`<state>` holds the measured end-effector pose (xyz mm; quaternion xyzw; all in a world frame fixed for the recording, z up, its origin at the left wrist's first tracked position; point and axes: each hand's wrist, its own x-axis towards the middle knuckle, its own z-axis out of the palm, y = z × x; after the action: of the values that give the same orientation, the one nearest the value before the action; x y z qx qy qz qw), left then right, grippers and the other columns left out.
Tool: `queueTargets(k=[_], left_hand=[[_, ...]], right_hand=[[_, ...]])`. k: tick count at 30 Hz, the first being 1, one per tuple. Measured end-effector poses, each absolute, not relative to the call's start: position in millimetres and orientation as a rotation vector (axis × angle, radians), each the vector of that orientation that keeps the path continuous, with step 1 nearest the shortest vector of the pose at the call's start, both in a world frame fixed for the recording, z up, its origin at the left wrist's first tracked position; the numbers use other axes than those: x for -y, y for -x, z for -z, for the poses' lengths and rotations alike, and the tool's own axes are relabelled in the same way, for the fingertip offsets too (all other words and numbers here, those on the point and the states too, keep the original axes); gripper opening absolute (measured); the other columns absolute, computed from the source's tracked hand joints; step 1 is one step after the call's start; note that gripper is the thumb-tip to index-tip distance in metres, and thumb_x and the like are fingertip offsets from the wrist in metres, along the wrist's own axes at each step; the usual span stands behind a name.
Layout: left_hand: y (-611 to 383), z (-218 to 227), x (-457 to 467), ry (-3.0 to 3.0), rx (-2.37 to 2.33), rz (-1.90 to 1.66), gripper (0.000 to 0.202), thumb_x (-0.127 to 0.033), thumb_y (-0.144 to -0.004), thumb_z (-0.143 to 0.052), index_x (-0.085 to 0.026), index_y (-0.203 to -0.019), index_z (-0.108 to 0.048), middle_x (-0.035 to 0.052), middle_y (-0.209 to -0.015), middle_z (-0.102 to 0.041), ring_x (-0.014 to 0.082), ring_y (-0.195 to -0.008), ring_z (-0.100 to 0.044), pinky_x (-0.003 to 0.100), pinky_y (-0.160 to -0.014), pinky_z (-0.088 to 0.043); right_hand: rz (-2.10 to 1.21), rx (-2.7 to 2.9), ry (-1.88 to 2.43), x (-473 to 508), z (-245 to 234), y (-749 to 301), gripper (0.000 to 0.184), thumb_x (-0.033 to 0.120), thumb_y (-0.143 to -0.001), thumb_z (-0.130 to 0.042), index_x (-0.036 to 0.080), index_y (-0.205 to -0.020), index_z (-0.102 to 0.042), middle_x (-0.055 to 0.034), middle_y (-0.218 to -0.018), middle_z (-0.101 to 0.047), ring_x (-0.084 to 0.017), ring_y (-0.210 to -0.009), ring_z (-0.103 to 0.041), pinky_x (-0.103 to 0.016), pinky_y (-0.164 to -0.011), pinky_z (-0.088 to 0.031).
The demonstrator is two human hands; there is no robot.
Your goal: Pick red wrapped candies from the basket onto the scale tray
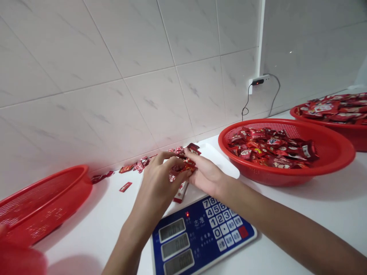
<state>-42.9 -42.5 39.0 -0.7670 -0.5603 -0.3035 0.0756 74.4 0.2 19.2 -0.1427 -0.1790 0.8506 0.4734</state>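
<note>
Both hands meet above the white pan (pixel 227 165) of a blue electronic scale (pixel 197 236). My right hand (pixel 207 172) is cupped around several red wrapped candies (pixel 189 165). My left hand (pixel 160 176) is curled in against them, thumb and fingers pinched at the wrappers; how many it grips is partly hidden. A red-and-white packet (pixel 180 192) lies on the pan below the hands. More red wrapped candies (pixel 140 165) lie in a line behind my left hand, along the wall.
A red basket of wrapped candies (pixel 286 173) stands right of the scale, with another full red basket (pixel 355 133) behind it. At left is another red basket (pixel 60 191). One small red packet (pixel 125 186) lies on the white table. A tiled wall (pixel 143 95) with a cabled socket (pixel 256 82) borders the back.
</note>
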Motion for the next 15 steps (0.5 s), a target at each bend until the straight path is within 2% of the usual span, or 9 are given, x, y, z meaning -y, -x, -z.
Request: queueTargets(k=[4,8,10,12,15], left_hand=[[42.0,-43.1,47.9,2.323,1.662,1.099,0.005,-0.026,-0.081,-0.068,-0.025,-0.084,-0.071,0.0048,-0.107,-0.068,0.0236,-0.095,-0.065,0.041,-0.086,-0.051],[48.9,-51.8,54.5,2.359,1.693,1.583,0.014,-0.035,-0.084,-0.065,-0.024,-0.093,-0.066,0.0031,-0.097,-0.073,0.0207,-0.096,-0.068,0.035,-0.088,-0.053],[56.9,-55.7,54.8,2.304,1.732,1.691,0.018,-0.038,-0.083,-0.065,-0.023,-0.093,-0.062,0.0032,-0.095,-0.074,0.0201,-0.092,-0.070,0.033,-0.083,-0.054],[70.2,-58.4,53.0,2.221,1.842,1.512,0.016,-0.038,-0.082,-0.063,-0.023,-0.088,-0.061,0.0036,-0.090,-0.075,0.0208,-0.087,-0.071,0.031,-0.075,-0.055],[99.0,-56.5,48.8,2.069,2.062,0.995,0.013,-0.037,-0.081,-0.057,-0.025,-0.077,-0.061,0.0028,-0.067,-0.074,0.0232,-0.064,-0.070,0.031,-0.053,-0.049]], right_hand=[[-2.053,0.492,0.365,0.6,-22.7,-79.7,0.023,0.026,-0.096,-0.054,0.013,-0.079,-0.061,-0.0024,-0.071,-0.064,-0.009,-0.059,-0.058,-0.018,-0.050,-0.047],[-2.021,0.508,0.368,-3.7,-24.1,-87.2,0.023,0.028,-0.096,-0.053,0.013,-0.082,-0.061,-0.0064,-0.080,-0.066,-0.013,-0.068,-0.063,-0.026,-0.064,-0.056],[-2.021,0.507,0.360,-6.2,-24.6,-90.4,0.022,0.028,-0.096,-0.053,0.014,-0.080,-0.060,-0.0068,-0.080,-0.066,-0.013,-0.069,-0.064,-0.028,-0.067,-0.057],[-2.006,0.498,0.362,-8.2,-24.7,-92.7,0.021,0.027,-0.096,-0.054,0.015,-0.079,-0.059,-0.0059,-0.078,-0.066,-0.013,-0.068,-0.063,-0.028,-0.066,-0.057],[-1.975,0.499,0.361,-10.0,-24.2,-94.4,0.021,0.026,-0.095,-0.054,0.016,-0.077,-0.057,-0.0040,-0.075,-0.064,-0.013,-0.066,-0.063,-0.028,-0.066,-0.056]])
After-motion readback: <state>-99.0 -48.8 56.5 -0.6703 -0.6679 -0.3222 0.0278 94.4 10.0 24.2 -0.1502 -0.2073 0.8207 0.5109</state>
